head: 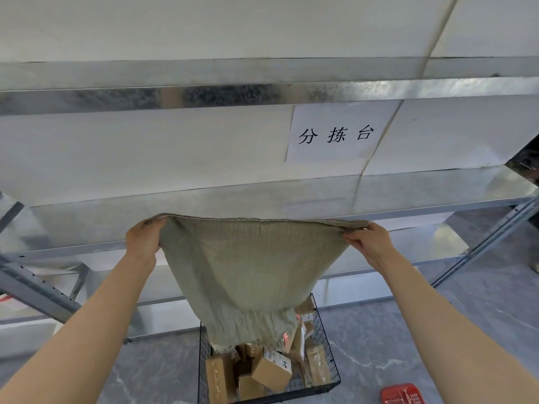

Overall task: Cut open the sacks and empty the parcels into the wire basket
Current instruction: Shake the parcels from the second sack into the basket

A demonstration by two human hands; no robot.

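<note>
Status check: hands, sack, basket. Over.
Left hand and right hand each grip a top corner of the green woven sack, upended. Its open end hangs over the wire basket, cardboard parcels inside. Nothing seen blocking.

Galvanised steel shelving rack (262, 94): several levels visible, front edges dull and mottled. Perforated grey uprights (35, 287) brace it at the left and right ends. White backing panels (145, 147) stand behind the rack, filling the gaps between levels. A white paper sign (335, 135) with 3 black characters is fixed to the panel under the rack's upper beam, right of centre. A pale seam (439, 33) runs diagonally down the panels behind the rack. Grey mottled floor (408, 330) lies under and in front of the rack. 1 red slatted plastic item (402, 393), partly cut off, lies on the floor in front of the rack's right half. A dark object (525, 161) at the rack's right end cannot be identified.
</note>
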